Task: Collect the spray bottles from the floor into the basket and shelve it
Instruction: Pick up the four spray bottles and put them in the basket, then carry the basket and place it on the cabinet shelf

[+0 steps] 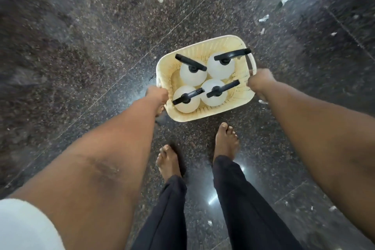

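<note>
A person standing barefoot on a dark speckled stone floor holds a cream perforated plastic basket out in front with both arms extended, seen from above. The left hand is closed on the basket's left end, the fingers wrapped over the rim, and the right hand is closed on the right end, beside a pale handle loop that rises just behind it. Whether the basket's base touches the floor cannot be told from this angle; it sits slightly rotated, its far corner pointing up and to the right. Four white translucent spray bottles stand upright inside, packed close in two rows and filling most of the basket: the far-left bottle and far-right bottle at the back, the near-left bottle and near-right bottle toward the person. Each carries a black trigger head; the far-right bottle's nozzle reaches out over the basket's right rim, while the other three stay within the walls. Below the basket, the person's left foot and right foot are planted on the floor, with dark trouser legs running down to the bottom edge. A white sleeve shows at the lower left corner. Small white scraps of litter lie scattered on the floor to the upper right, well apart from the basket, and bright ceiling lights reflect off the polished stone.
</note>
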`<state>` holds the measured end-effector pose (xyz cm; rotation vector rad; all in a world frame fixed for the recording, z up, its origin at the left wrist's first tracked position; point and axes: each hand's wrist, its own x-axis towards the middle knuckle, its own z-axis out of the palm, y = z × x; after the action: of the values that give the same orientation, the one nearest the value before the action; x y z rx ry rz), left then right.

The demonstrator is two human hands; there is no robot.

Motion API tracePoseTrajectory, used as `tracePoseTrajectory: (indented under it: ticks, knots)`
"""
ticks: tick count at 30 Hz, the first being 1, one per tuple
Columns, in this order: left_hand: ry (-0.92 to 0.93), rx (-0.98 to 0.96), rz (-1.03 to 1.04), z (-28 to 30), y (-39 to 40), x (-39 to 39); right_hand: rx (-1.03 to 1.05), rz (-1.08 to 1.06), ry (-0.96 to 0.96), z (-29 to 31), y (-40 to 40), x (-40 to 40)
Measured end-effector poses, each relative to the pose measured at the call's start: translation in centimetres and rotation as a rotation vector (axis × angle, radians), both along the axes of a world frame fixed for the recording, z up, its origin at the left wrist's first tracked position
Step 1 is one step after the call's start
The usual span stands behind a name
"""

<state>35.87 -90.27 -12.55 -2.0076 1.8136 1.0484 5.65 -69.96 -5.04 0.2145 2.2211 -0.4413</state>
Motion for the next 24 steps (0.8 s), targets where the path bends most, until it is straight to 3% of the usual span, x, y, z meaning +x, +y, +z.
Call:
tracePoseTrajectory:
  ticks: [2, 3, 4, 7, 14, 24]
  knots:
    - [-0.122, 0.004, -0.073, 9.0, -0.3, -7.7, -0.051, -0.101, -0.012, 2.9, 2.2, 0.8]
    - [-0.057, 0.217, -0.086, 12.5, 0.8, -9.9, -0.081, -0.147, -0.014, 4.3, 3.4, 1.1]
    - [0.004, 0.287, -0.108, 14.6, 0.1, -11.4, -0.109, -0.184, -0.014, 5.2, 4.3, 1.4]
    - [0.055, 0.298, -0.241, 19.5, 2.2, -12.9, -0.189, -0.298, -0.004, 7.7, 8.6, 3.0]
    - [0.154, 0.201, -0.398, 26.1, 13.7, -9.7, -0.282, -0.5, 0.0, 10.7, 21.6, 9.6]
    - [0.011, 0.275, -0.68, 32.4, 38.9, -1.1, -0.26, -0.859, -0.017, 15.1, 48.5, 29.0]
